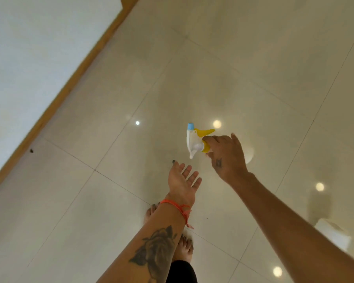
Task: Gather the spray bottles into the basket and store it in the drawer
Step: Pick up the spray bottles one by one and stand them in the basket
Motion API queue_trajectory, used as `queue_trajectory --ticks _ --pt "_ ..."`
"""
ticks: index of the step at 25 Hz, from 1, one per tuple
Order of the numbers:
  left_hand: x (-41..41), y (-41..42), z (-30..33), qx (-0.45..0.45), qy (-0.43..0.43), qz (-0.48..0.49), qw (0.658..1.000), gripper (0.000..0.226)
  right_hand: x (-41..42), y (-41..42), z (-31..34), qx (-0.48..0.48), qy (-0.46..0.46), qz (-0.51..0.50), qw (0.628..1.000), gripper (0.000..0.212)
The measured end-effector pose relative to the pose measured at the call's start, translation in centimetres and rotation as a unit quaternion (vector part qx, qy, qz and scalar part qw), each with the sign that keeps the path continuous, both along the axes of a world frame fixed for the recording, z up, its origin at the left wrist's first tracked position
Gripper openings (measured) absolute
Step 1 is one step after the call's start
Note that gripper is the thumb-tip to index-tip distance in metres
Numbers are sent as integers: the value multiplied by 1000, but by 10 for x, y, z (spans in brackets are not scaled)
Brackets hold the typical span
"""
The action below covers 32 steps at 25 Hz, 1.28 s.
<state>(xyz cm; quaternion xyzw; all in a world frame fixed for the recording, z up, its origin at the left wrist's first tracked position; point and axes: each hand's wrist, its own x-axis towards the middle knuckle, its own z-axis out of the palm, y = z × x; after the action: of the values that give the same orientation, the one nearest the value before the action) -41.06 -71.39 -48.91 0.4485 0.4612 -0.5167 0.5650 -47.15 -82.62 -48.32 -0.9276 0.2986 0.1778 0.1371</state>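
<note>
My right hand (226, 156) is closed around a spray bottle (195, 140) held out over the floor. Its white trigger head with a blue nozzle tip, a yellow trigger and a yellow collar sticks out to the left of my fingers. The bottle's body is hidden behind the hand. My left hand (182, 179) is just below and left of the sprayer, palm up, fingers spread, holding nothing. A red thread bracelet (177, 205) circles the left wrist. No basket or drawer is in view.
Glossy cream floor tiles (253, 68) fill the view and reflect ceiling lights. A white panel with a wooden edge (74, 78) runs diagonally at the upper left. My bare feet (184, 249) stand below the hands. A pale whitish shape (333, 233) shows at the lower right.
</note>
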Motion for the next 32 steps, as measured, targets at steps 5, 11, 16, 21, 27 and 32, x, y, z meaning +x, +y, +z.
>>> queue_trajectory --ticks 5,11,16,21,27,32 --pt "26 38 102 1 -28 64 998 48 59 64 121 116 -246 -115 955 31" --pt "84 118 237 -70 -78 182 978 28 118 138 258 302 -332 -150 881 39" --pt "128 205 307 -80 -108 291 947 11 176 211 314 377 -354 -116 848 38" --pt "182 307 339 -97 -122 390 908 16 254 321 345 403 -367 -30 838 37" --pt "257 442 379 -85 -196 459 862 26 343 458 379 359 -420 13 834 45" --pt "316 528 391 -116 -262 494 821 32 414 544 396 353 -460 65 812 45"
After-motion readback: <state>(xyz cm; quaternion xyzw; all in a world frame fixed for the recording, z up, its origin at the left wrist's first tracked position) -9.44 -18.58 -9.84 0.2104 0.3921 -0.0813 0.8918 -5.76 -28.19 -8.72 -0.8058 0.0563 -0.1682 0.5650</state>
